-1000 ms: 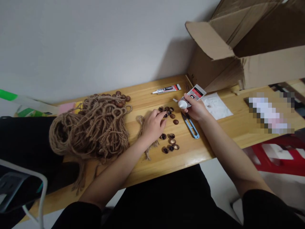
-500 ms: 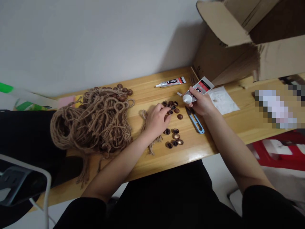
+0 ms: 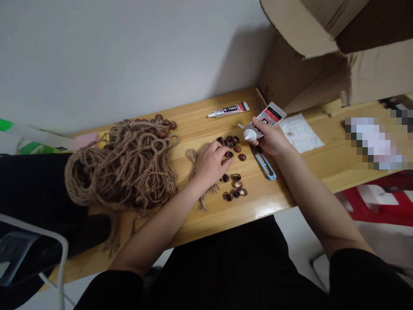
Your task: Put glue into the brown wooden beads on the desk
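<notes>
Glue tube [image 3: 270, 115] in right hand [image 3: 272, 140], squeezed between thumb and fingers; long axis diagonal, white nozzle [image 3: 249, 134] low toward left hand [image 3: 211, 162], flat end up and away. Right forearm slants inward. Left hand palm-down, thumb and forefinger pinching a brown cup [image 3: 229, 154]. Blue snips [image 3: 267, 167] on counter [image 3: 193, 125], just nearside of right hand.
</notes>
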{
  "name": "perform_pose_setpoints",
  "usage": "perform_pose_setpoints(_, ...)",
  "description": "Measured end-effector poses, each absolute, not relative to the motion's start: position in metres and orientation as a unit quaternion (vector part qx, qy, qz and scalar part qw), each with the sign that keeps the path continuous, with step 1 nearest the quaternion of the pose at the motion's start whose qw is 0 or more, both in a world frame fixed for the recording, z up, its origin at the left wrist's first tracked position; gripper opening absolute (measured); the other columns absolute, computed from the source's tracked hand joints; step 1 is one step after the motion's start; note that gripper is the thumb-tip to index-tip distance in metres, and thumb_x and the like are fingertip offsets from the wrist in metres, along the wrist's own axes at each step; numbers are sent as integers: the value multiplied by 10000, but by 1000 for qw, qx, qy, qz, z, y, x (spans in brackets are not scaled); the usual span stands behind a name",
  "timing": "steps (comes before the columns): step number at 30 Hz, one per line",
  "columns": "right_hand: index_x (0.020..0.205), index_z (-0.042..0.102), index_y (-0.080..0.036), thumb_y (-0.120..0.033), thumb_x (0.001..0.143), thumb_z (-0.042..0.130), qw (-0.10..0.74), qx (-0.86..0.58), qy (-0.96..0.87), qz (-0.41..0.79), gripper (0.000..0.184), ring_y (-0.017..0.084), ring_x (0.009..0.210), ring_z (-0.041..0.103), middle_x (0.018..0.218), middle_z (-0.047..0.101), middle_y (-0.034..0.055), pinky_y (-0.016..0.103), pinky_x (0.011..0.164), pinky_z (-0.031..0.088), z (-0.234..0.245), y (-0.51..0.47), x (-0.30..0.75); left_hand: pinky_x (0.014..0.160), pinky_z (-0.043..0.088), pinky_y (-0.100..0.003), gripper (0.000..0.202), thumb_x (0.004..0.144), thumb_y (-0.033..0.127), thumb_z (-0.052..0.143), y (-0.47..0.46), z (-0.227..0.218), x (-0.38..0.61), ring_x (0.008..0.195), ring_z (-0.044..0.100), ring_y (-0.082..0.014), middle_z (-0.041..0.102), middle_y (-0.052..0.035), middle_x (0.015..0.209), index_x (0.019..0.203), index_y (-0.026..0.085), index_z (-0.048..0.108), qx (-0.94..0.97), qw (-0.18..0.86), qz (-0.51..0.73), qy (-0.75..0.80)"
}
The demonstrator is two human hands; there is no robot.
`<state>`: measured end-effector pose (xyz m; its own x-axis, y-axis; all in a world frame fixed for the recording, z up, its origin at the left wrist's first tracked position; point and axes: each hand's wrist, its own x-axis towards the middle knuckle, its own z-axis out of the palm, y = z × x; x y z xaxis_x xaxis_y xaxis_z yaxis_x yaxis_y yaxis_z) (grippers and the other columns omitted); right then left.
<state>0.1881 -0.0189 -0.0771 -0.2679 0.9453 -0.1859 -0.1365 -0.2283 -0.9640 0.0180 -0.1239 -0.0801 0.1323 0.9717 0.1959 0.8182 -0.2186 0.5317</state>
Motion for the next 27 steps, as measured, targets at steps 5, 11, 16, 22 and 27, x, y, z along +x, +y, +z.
perform_pose_setpoints(5,607,519,-174,-603,490,779,402,-435,-464,659,515,58,370,398,486,516,-21,213,316,282,-74,-20,187,827,450,-362,194,838,293,624,-124,-80,18,917,557,-221,609,-49,950,999,198,675,744,131,243,609)
perform_pose_setpoints(11,564,521,-174,-611,478,781,404,-428,-474,655,515,57,354,395,471,519,-20,210,314,274,-70,-23,185,838,456,-370,264,838,279,622,-124,-79,18,945,556,-228,608,-58,984,1089,199,640,748,127,235,607)
perform_pose_setpoints(16,581,521,-175,-622,486,772,398,-432,-477,654,521,56,363,393,480,520,-17,214,319,282,-71,-22,186,848,457,-380,273,848,275,606,-124,-80,18,963,556,-236,606,-68,998,1104,184,624,752,124,226,606)
perform_pose_setpoints(22,591,519,-176,-621,493,771,397,-436,-479,650,521,57,370,397,495,519,-14,217,320,286,-73,-21,187,851,453,-387,251,856,288,594,-124,-81,18,959,552,-239,604,-67,988,1081,185,633,751,119,227,608)
perform_pose_setpoints(27,592,518,-175,-610,501,773,397,-436,-473,655,513,57,369,396,492,514,-15,215,322,285,-72,-22,187,839,453,-379,224,862,307,589,-124,-80,18,939,553,-231,604,-60,969,1046,193,647,753,118,234,603)
